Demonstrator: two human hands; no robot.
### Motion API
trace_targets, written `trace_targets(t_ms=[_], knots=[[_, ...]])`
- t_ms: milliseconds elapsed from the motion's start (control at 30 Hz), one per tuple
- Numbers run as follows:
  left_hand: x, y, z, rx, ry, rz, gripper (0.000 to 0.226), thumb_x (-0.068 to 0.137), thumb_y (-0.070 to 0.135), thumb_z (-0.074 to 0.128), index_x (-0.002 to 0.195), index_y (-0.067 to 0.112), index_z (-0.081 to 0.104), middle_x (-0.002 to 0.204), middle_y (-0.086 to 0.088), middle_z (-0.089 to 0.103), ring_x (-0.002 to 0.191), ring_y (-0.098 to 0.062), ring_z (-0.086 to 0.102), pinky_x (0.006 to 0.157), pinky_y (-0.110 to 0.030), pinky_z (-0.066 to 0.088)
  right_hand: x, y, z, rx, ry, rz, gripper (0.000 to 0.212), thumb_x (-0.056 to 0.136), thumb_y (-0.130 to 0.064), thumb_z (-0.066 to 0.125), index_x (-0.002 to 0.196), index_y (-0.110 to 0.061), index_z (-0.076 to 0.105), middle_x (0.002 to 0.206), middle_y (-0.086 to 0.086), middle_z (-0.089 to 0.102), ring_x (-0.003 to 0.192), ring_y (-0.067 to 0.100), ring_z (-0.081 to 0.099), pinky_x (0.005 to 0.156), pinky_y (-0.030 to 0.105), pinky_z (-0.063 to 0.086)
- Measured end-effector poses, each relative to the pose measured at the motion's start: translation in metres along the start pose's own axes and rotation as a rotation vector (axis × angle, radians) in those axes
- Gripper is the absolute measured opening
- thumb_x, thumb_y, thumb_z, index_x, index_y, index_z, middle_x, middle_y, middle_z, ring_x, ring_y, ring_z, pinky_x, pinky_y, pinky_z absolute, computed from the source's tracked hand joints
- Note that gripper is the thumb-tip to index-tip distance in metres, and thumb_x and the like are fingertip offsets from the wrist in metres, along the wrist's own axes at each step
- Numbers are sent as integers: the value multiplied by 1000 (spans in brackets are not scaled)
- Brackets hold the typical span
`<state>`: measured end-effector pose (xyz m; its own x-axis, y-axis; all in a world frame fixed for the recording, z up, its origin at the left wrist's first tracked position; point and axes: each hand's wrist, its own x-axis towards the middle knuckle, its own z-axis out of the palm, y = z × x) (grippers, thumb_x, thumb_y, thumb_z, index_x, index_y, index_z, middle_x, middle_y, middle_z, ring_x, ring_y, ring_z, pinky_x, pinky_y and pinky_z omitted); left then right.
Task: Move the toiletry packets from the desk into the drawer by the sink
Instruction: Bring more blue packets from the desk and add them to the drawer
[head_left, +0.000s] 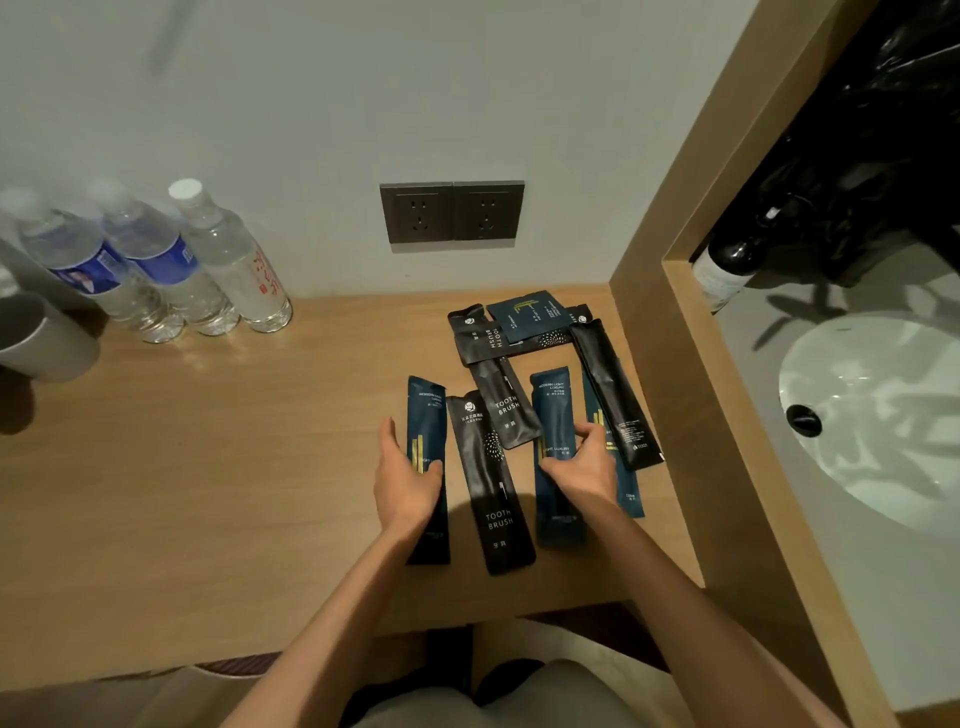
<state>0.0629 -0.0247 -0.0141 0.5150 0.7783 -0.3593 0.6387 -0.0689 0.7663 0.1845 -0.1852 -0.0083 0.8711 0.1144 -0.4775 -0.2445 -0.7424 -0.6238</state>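
Observation:
Several dark toiletry packets lie on the wooden desk (234, 467) near its right end. My left hand (405, 480) closes its fingers around the edge of a long navy packet (427, 415) at the left of the group. My right hand (582, 465) pinches another navy packet (551, 405) in the middle. Between them lies a black toothbrush packet (491, 483). A second black toothbrush packet (506, 408), a long black packet (615, 400) and a square navy sachet (530, 314) lie further back. No drawer is in view.
Three water bottles (156, 265) stand at the back left beside a grey cup (41, 338). A double wall socket (452, 213) sits above the desk. A wooden partition (670, 322) separates the desk from a white sink (872, 415) and a dark bottle (732, 265).

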Motion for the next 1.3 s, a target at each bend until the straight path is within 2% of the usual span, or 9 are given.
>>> trace_targets(t_ms=[133, 300, 400, 500, 700, 900, 1000, 1133, 1300], knots=[[-1, 4, -13, -182, -55, 91, 85, 86, 4, 65, 150, 28, 15, 152, -1, 36, 125, -24, 51, 101, -45, 46, -5, 3, -21, 18, 31, -78, 58, 76, -14, 76, 123, -15, 43, 111, 11, 63, 89, 18, 58, 80, 35, 51], [-3, 24, -21, -179, -124, 357, 37, 90, 2, 58, 118, 26, 60, 128, 6, 58, 126, -14, 49, 94, -19, 37, -22, -4, -46, 213, 22, -165, 53, 76, -10, 75, 120, -16, 46, 105, 6, 65, 87, 14, 63, 74, 30, 54], [-9, 43, -15, -180, -223, 385, 27, 93, 7, 55, 109, 25, 68, 120, 8, 63, 124, -7, 46, 95, -15, 32, -39, -18, -56, 376, -59, -216, 51, 78, -11, 76, 119, -20, 46, 101, 1, 69, 85, 11, 69, 69, 28, 57], [-19, 63, -5, -243, -296, 404, 23, 95, 17, 54, 110, 26, 68, 114, 14, 63, 117, 0, 49, 89, -10, 36, -55, -30, -61, 450, -141, -251, 54, 78, -17, 77, 121, -22, 46, 104, 1, 71, 91, 13, 71, 79, 33, 58], [-31, 84, 9, -444, -321, 283, 11, 87, 28, 66, 80, 32, 73, 87, 18, 71, 85, 6, 62, 83, -22, 47, -74, -35, -61, 473, -166, -337, 43, 80, -13, 75, 115, -14, 49, 99, 4, 74, 85, 13, 73, 74, 29, 59], [-32, 83, 3, -474, -318, 189, 10, 83, 30, 71, 82, 21, 76, 90, 6, 74, 99, -15, 66, 90, -32, 51, -68, -23, -58, 353, -81, -439, 23, 90, -25, 64, 112, -20, 61, 97, -7, 70, 87, 0, 65, 71, 12, 50], [-25, 80, -5, -427, -299, 197, 15, 83, 31, 71, 85, 17, 76, 93, 6, 74, 102, -14, 65, 93, -32, 50, -52, -2, -58, 199, 78, -370, 23, 92, -26, 61, 114, -20, 63, 105, -10, 66, 92, 0, 61, 72, 8, 46], [-15, 72, -14, -388, -286, 216, 17, 83, 32, 71, 85, 17, 76, 94, 5, 74, 104, -15, 64, 98, -37, 49, -31, 34, -50, -49, 213, -156, 36, 87, -22, 67, 120, -13, 54, 122, 7, 55, 117, 23, 50, 95, 33, 44], [-9, 64, -16, -357, -302, 195, 18, 81, 36, 71, 83, 18, 76, 100, 2, 74, 110, -16, 62, 101, -41, 47, -22, 46, -34, -168, 269, 81, 58, 78, -30, 76, 123, -13, 45, 133, 15, 46, 125, 34, 39, 99, 46, 40]])
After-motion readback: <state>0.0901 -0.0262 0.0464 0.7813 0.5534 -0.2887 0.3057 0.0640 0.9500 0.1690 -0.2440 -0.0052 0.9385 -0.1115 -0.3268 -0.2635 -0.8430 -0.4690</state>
